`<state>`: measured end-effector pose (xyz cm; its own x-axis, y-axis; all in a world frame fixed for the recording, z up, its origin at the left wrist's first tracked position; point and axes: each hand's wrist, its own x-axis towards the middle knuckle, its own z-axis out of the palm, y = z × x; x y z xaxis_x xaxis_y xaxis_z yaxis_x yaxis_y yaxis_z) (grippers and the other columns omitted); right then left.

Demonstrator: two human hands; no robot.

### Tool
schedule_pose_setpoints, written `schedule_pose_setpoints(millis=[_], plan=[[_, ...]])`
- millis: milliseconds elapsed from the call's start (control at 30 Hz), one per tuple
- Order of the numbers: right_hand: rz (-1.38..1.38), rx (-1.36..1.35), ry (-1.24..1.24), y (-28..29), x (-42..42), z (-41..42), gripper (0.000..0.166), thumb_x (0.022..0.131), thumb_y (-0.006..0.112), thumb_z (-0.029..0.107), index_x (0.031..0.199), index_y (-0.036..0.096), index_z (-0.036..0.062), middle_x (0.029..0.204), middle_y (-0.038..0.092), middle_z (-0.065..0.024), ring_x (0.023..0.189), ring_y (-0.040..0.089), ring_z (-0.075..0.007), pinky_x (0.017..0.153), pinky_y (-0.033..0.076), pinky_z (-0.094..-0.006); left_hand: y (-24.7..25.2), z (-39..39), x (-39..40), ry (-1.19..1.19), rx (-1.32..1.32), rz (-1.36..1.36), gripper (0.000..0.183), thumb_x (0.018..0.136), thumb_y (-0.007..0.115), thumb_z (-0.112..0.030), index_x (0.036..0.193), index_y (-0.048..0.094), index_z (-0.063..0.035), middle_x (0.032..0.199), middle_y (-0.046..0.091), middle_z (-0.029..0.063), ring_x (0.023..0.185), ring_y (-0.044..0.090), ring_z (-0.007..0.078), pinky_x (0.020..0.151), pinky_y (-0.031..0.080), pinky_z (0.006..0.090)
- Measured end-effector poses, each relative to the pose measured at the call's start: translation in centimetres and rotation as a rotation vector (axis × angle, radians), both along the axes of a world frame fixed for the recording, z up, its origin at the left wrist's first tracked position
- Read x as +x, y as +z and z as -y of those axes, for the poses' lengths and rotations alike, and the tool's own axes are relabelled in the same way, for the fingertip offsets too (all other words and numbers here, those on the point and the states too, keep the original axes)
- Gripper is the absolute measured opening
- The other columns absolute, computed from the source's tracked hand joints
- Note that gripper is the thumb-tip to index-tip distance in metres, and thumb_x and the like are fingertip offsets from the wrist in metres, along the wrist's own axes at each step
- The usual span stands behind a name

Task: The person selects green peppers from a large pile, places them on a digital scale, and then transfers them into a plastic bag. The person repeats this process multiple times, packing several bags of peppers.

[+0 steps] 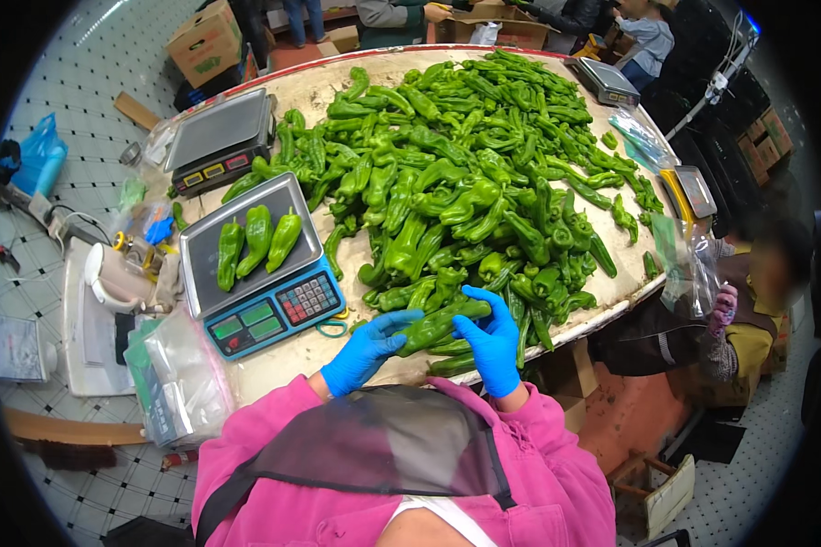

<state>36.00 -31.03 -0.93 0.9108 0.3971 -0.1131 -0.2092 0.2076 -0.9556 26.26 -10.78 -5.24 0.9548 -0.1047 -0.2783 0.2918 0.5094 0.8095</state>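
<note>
A long green pepper [441, 326] lies between my two hands, close to my chest at the table's near edge. My left hand [368, 350], in a blue glove, holds the pepper's left end. Fingers and thumb of my right hand [490, 342], gloved alike, grip its right end. Beyond them spreads a large heap of green peppers [451, 171]. To the left stands a blue digital scale [274, 311] with a metal tray [294, 256]; several peppers [258, 236] lie side by side on it.
A second scale [219, 130] stands behind the blue one. Clear plastic bags [188, 369] lie at the near left. More scales [605, 78] and bags [691, 273] line the right side. A co-worker's gloved hand [724, 308] is at the right; other people stand beyond the far edge.
</note>
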Motion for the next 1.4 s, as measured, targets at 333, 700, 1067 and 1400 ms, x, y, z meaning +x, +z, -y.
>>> schedule_pose_setpoints(millis=[333, 700, 1067, 1400], plan=[[0.074, -0.073, 0.187, -3.0, 0.7, 0.8, 0.047, 0.088, 0.066, -0.001, 0.132, 0.051, 0.0014, 0.123, 0.060, -0.0117, 0.103, 0.063, -0.0192, 0.084, 0.057, -0.0317, 0.5, -0.1, -0.7, 0.145, 0.150, 0.082, 0.051, 0.087, 0.063, 0.001, 0.136, 0.050, 0.0008, 0.137, 0.054, 0.0113, 0.125, 0.052, 0.0199, 0.106, 0.041, 0.0320], [-0.034, -0.293, 0.248, -3.3, 0.7, 2.0, 0.035, 0.101, 0.052, 0.020, 0.130, 0.057, 0.0023, 0.084, 0.067, -0.0097, 0.066, 0.064, -0.0132, 0.062, 0.052, -0.0252, 1.2, -0.3, -1.0, 0.175, 0.259, 0.028, 0.051, 0.085, 0.060, 0.007, 0.135, 0.052, 0.0004, 0.137, 0.054, 0.0116, 0.123, 0.053, 0.0200, 0.107, 0.041, 0.0321], [-0.189, -0.500, 0.318, -5.9, 0.9, 3.3, 0.060, 0.102, 0.041, 0.047, 0.071, 0.066, 0.0016, 0.045, 0.052, -0.0062, 0.032, 0.041, -0.0113, 0.034, 0.031, -0.0252, 0.3, -0.7, -1.2, 0.098, 0.065, 0.063, 0.071, 0.082, 0.072, -0.005, 0.146, 0.040, -0.0075, 0.132, 0.053, 0.0082, 0.116, 0.052, 0.0143, 0.097, 0.044, 0.0273], [-0.311, -0.379, 0.501, -6.8, -0.1, 2.8, 0.048, 0.100, 0.048, 0.043, 0.099, 0.066, -0.0016, 0.069, 0.064, -0.0082, 0.044, 0.049, -0.0111, 0.043, 0.040, -0.0242, -2.5, -1.0, -1.2, 0.252, 0.024, -0.013, 0.054, 0.091, 0.067, -0.014, 0.140, 0.046, -0.0035, 0.105, 0.062, 0.0027, 0.078, 0.055, 0.0091, 0.069, 0.047, 0.0227]])
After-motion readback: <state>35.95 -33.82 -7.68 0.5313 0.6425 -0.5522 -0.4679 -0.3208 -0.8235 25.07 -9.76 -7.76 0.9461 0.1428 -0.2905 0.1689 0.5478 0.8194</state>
